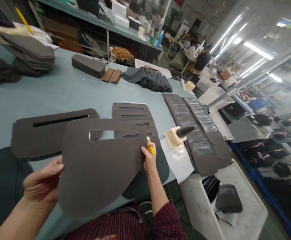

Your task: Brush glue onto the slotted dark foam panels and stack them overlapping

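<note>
My left hand (41, 181) is closed on the left edge of a dark grey, flat panel (102, 166) with rounded corners and one rectangular slot near its top. My right hand (150, 158) pinches the panel's right edge and also holds a small yellow-handled brush (150, 147) with a whitish tip. The panel is raised above the table, tilted toward me. Behind it lie a long grey panel (45, 136) with a narrow slit and a grey panel with several slots (132, 111). Both are partly covered by the held panel.
A cream block with a black handle (177, 138) stands on white paper (177, 166) at the right. Beyond it lie stacks of slotted panels (205, 156). Across the table (60, 93) are a panel stack (87, 66), brown pieces (111, 75) and dark cloth (148, 79). A white bin (198, 206) stands lower right.
</note>
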The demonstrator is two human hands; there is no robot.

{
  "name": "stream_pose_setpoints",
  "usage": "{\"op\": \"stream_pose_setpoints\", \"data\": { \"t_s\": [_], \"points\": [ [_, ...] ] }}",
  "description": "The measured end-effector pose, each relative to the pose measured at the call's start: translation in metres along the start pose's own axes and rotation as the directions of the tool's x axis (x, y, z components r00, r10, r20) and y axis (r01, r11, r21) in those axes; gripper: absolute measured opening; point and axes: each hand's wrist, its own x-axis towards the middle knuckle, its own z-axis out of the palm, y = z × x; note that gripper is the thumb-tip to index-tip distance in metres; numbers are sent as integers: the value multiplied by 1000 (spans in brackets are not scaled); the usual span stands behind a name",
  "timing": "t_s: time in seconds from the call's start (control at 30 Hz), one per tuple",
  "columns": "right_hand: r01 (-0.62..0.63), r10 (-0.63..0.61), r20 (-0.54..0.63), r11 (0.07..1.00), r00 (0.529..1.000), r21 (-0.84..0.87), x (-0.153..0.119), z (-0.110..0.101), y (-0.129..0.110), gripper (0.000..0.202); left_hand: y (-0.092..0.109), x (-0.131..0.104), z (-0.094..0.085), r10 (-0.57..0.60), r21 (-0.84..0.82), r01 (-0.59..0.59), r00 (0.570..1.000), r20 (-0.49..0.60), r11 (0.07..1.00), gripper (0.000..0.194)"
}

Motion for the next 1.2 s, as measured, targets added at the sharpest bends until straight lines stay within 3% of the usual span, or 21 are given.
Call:
{"op": "stream_pose_setpoints", "data": {
  "t_s": [0.1,0.17,0.27,0.37,0.53,0.83,1.2],
  "points": [
    [109,-160,-98,911,982,-398,-7,-66,9,29,-43,13,1,-165,-52,175,975,150,983,39],
    [130,-229,-97,798,969,-589,-12,-106,18,29,-78,19,7,-205,38,202,956,209,979,28],
    [131,-281,-80,657,956,-743,-19,-153,39,25,-129,19,24,-227,192,190,954,196,963,26],
    [168,-316,-29,578,948,-798,-22,-180,61,15,-165,17,44,-199,291,151,969,145,945,32],
    [192,-337,-2,540,942,-819,-18,-194,84,12,-192,21,64,-91,404,87,996,-11,911,46],
    [214,-332,55,467,942,-858,-10,-198,101,15,-217,28,65,35,530,79,979,-201,844,48],
    [183,-320,31,456,947,-871,-8,-198,98,16,-232,35,59,169,770,41,967,-191,637,44]
  ]
}}
